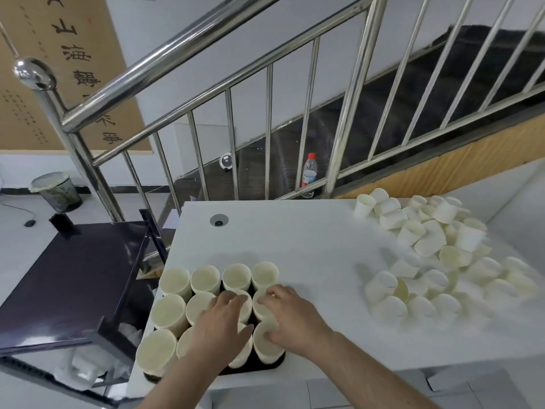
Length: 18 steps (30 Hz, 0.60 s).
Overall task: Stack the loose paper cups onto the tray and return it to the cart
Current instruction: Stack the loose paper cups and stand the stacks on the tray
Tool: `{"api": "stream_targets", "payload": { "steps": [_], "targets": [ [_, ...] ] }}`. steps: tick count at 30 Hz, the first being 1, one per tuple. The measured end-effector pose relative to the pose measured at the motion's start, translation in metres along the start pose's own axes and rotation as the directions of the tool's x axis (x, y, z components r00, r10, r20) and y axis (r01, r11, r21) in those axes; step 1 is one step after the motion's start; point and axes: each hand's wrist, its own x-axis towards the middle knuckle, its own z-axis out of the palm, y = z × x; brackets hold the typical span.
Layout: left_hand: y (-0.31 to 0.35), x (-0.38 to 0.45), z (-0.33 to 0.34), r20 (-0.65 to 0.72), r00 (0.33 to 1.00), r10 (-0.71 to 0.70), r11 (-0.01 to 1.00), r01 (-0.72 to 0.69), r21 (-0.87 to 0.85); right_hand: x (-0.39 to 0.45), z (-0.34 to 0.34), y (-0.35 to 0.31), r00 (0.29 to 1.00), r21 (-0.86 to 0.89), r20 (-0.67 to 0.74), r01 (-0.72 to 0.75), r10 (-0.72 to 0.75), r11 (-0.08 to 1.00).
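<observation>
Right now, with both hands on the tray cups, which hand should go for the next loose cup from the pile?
Right. The right hand lies on the tray's right side, nearest the pile of loose cups at the table's right. The left hand would probably have to cross over it.

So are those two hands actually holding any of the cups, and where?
Cannot tell. Both the left hand and right hand rest over upright white paper cups on the dark tray; any grip is hidden.

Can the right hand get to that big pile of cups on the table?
Probably yes. The right hand rests on the cups on the tray, and only bare white table lies between it and the loose paper cups heaped to its right. Nothing stands in the way.
</observation>
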Motion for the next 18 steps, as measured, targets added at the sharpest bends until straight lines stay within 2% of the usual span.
{"api": "stream_targets", "payload": {
  "steps": [7,18],
  "targets": [
    [0.093,0.017,0.028,0.042,0.997,0.057,0.998,-0.058,0.023,-0.056,-0.029,0.079,0.998,-0.025,-0.038,-0.059,0.058,0.998],
    [0.217,0.033,0.083,0.104,0.983,0.151,0.987,-0.145,-0.067,-0.134,-0.055,0.198,0.982,0.006,-0.081,-0.173,0.173,0.985]
  ]
}}
